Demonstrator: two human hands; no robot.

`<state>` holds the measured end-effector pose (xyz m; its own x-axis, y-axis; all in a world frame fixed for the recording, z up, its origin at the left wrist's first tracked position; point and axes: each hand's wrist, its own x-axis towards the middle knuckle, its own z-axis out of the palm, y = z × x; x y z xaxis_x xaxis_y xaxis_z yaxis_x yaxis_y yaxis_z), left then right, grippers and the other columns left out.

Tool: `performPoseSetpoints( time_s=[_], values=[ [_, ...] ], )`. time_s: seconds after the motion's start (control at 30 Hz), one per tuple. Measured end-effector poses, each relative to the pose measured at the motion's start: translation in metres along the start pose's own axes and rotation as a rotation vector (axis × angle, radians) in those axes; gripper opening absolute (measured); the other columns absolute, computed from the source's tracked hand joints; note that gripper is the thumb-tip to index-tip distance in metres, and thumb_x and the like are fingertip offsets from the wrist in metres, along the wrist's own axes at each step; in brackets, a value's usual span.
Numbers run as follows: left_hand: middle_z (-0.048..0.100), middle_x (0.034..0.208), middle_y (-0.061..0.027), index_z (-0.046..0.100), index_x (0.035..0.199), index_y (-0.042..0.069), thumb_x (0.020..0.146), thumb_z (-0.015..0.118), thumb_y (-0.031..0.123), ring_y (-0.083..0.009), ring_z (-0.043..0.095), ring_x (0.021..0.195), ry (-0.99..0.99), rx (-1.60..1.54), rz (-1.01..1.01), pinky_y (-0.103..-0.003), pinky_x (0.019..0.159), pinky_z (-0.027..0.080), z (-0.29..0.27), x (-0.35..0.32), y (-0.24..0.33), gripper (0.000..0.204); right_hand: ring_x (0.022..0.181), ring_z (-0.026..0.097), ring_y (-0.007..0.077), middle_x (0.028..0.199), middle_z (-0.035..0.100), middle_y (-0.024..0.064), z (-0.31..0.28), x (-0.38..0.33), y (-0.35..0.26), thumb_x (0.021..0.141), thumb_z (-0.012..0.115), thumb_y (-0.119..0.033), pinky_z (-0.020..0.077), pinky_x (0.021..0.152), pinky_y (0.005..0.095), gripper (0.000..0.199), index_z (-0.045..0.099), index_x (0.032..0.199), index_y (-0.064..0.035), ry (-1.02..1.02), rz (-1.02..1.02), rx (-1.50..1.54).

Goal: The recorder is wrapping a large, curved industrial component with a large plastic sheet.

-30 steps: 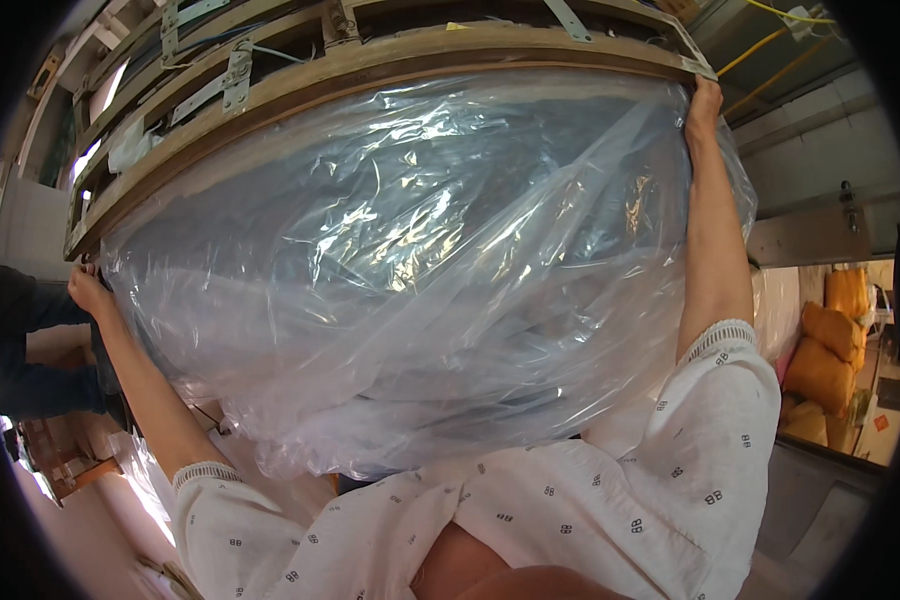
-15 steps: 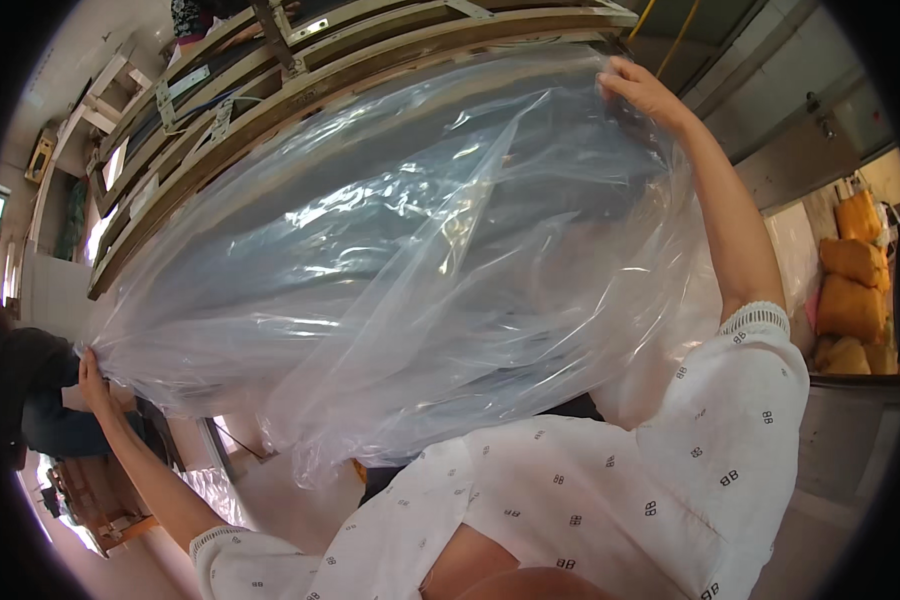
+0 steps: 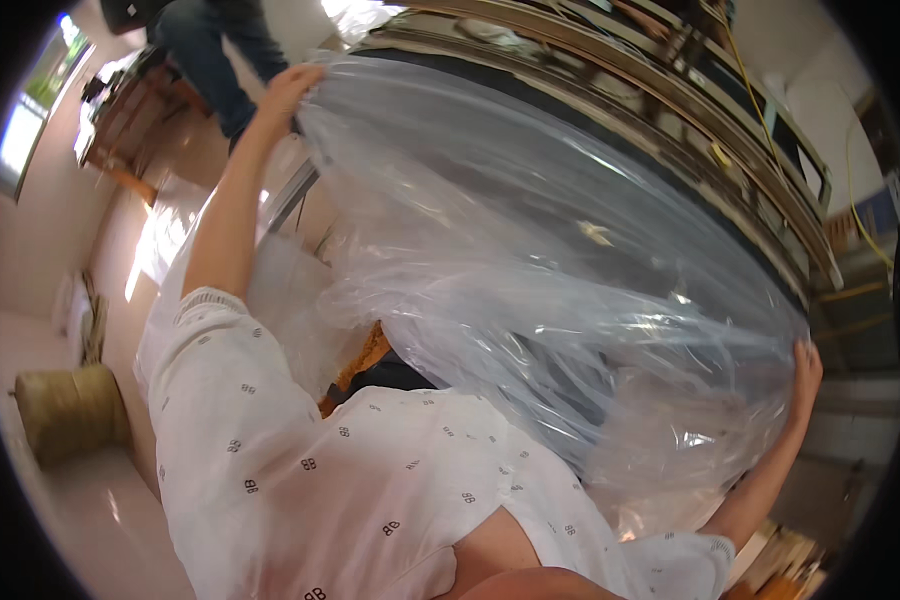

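Observation:
A large sheet of clear plastic film (image 3: 490, 190) is stretched between my two hands, with folds and creases hanging down toward my body. At the upper left, my left hand (image 3: 295, 86) grips one edge of it with closed fingers. My right hand (image 3: 808, 362), far out at the right, pinches the opposite end. Beneath the film a dark flat surface (image 3: 440, 68) shows through, along the frame of a long machine. The film's lower part drapes loosely in front of my white shirt.
Long metal rails (image 3: 660, 100) run along the far side. A yellow cord (image 3: 760, 90) hangs near them. Someone in jeans (image 3: 210, 50) stands at the upper left, near a brown wooden table (image 3: 135, 140). A round tan roll (image 3: 70, 412) sits on the floor at the left.
My view has swung to the left. My left hand now appears higher and my right hand lower, both still holding the film, which slopes down to the right.

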<state>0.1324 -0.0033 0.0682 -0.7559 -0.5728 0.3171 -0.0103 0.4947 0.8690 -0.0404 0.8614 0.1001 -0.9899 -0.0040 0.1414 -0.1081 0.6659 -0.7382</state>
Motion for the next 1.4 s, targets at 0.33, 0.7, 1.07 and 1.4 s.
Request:
performPoseSetpoints(
  time_s=[0.33,0.7,1.07,1.4],
  values=[
    [0.053,0.078,0.0073,0.062,0.092,0.007,0.083,0.062,0.027,-0.0016,0.042,0.070,-0.098,-0.477,-0.145,-0.017,0.063,0.032,0.070,-0.019,0.030,0.022,0.090,0.056,0.0202,0.098,0.059,0.0059,-0.023,0.019,0.055,0.086,0.055,-0.015,0.0414,0.079,0.0299,0.022,0.058,0.103,-0.0012,0.121,0.081,-0.661],
    [0.058,0.085,0.0058,0.063,0.095,0.008,0.084,0.059,0.022,-0.0032,0.050,0.077,-0.063,-0.413,-0.099,-0.016,0.070,0.039,0.044,-0.017,0.033,0.018,0.098,0.048,0.0230,0.105,0.052,0.0083,0.095,-0.011,-0.063,0.078,0.060,-0.015,0.0371,0.087,0.0336,0.038,0.052,0.114,-0.0054,-0.173,-0.422,-0.463],
    [0.059,0.110,-0.0064,0.056,0.114,0.002,0.086,0.056,0.022,-0.0147,0.054,0.104,-0.322,-0.052,-0.200,-0.026,0.091,0.039,-0.016,0.001,0.033,0.034,0.082,0.055,0.0213,0.081,0.059,0.0056,0.046,0.036,-0.057,0.074,0.063,-0.015,0.0413,0.077,0.0298,0.013,0.059,0.079,-0.0040,-0.161,-0.513,-0.503],
    [0.062,0.099,-0.0015,0.060,0.108,0.004,0.086,0.060,0.021,-0.0067,0.055,0.086,0.078,-0.198,-0.181,-0.017,0.072,0.040,0.011,0.065,-0.013,0.028,0.075,0.049,0.0048,0.080,0.055,-0.0039,0.073,0.070,-0.079,0.084,0.060,-0.019,0.0388,0.069,0.0193,0.017,0.060,0.094,-0.0060,0.366,-0.252,0.464]
  ],
)
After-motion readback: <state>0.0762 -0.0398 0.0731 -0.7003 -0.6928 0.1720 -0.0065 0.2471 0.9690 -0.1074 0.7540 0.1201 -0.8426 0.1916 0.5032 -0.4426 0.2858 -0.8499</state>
